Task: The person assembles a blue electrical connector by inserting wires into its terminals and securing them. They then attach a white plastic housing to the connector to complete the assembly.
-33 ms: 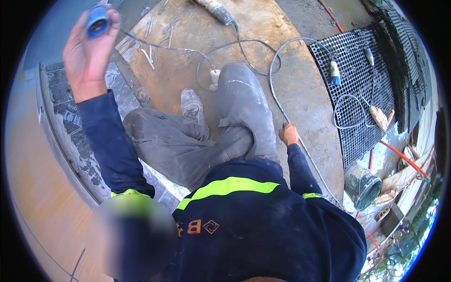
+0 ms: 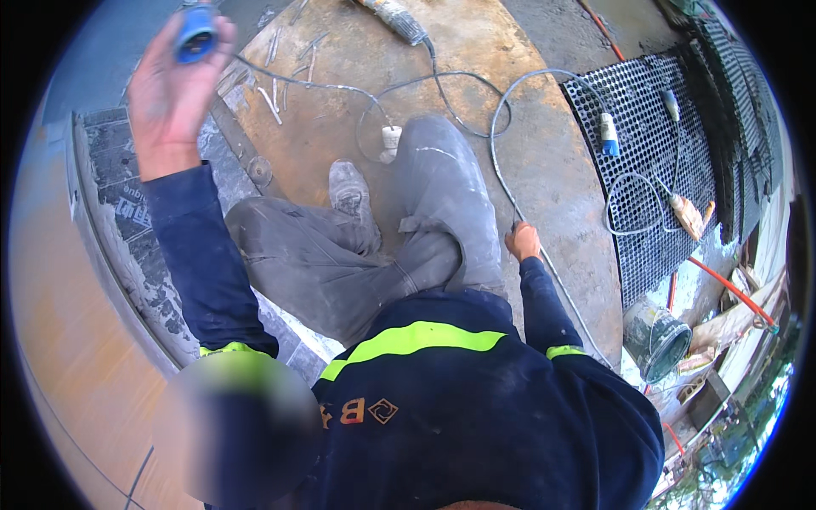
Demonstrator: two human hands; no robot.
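Raised at the upper left, my left hand (image 2: pixel 174 115) is closed around a round blue plug connector (image 2: pixel 195 41), its open end facing up toward me. A thin grey cord (image 2: pixel 319 86) runs right from beside that hand over the floor board. Low on my right side, my right hand (image 2: pixel 523 242) is closed with its fingers curled around a grey cable (image 2: pixel 500 174). That cable loops away toward the far right and continues back past my sleeve. A white connector (image 2: pixel 390 143) lies on the board beside my bent knee.
A dusty grey power tool (image 2: pixel 395 21) lies at the far edge of the board. To the right, a black perforated mat (image 2: pixel 650 161) carries a white-and-blue plug (image 2: pixel 608 134) and a beige socket (image 2: pixel 687 214). A bucket (image 2: pixel 659 340) stands near it. Thin pale strips (image 2: pixel 270 104) lie far left.
My left hand has shifted slightly to the right with the blue plug connector. My right hand stays almost in place on the cable.
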